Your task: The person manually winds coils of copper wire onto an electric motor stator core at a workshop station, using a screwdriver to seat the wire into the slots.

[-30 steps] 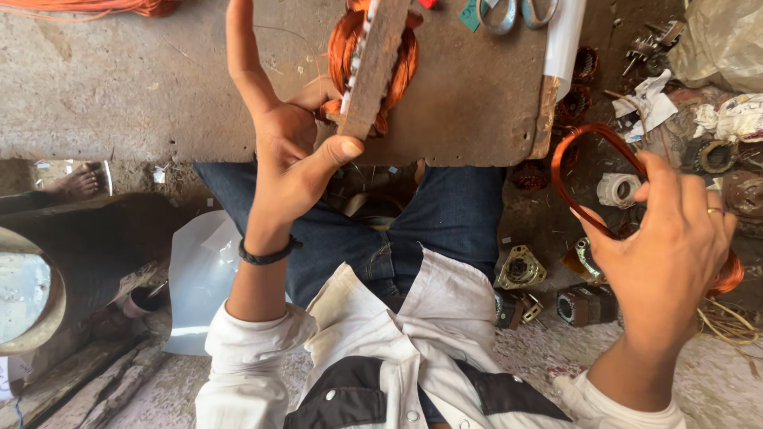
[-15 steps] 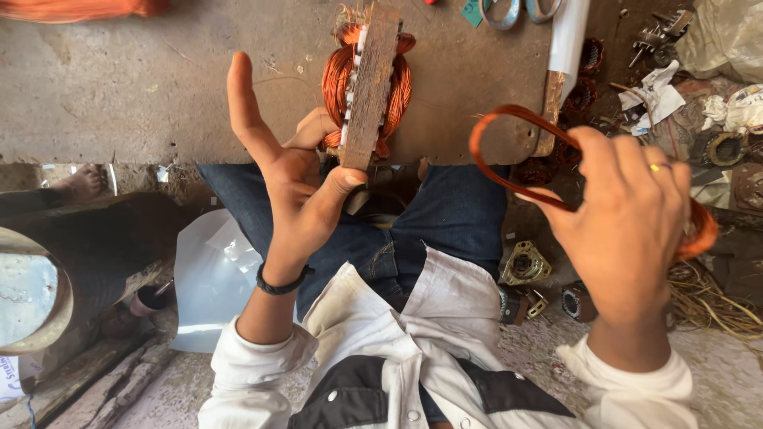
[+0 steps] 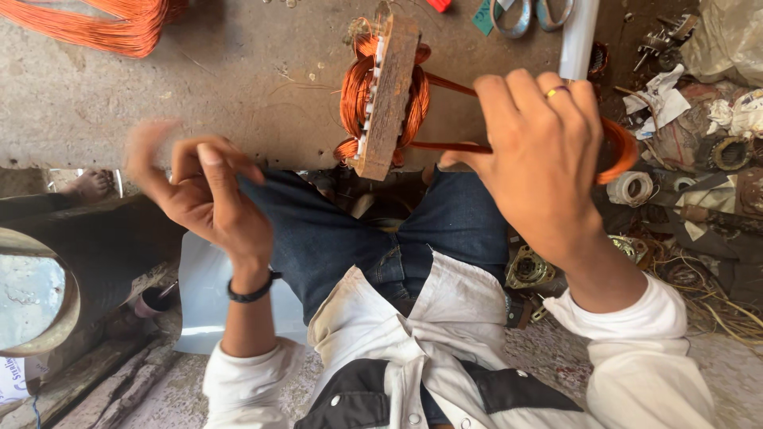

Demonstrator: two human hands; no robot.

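Fingers of your right hand (image 3: pixel 548 159) curl around a loop of copper coil (image 3: pixel 616 151), gripping it so that the loop's two strands run leftward from your thumb into the motor stator (image 3: pixel 387 87). That stator stands on edge on the worn workbench (image 3: pixel 199 87) just left of your right hand, with copper windings bulging from both of its faces. Your left hand (image 3: pixel 199 191) hangs off the bench edge, well apart from the stator, over your blue-jeaned thigh; its fingers are bent loosely and blurred, and you hold nothing in it. A black band (image 3: pixel 253 290) circles that wrist.

Beyond your right hand's fingertips, a white tube (image 3: pixel 578 40) lies at the bench's far corner, with scissor handles (image 3: pixel 532 14) just beside it. Further right of that hand, a heap of crumpled paper and metal scraps (image 3: pixel 699 95) spreads over the ground, and a small tape roll (image 3: pixel 630 188) sits near the coil's outer curve. Far beyond your left hand, a loose hank of copper wire (image 3: pixel 111 24) lies at the bench's far corner. A round motor part (image 3: pixel 528 270) rests below your right wrist.
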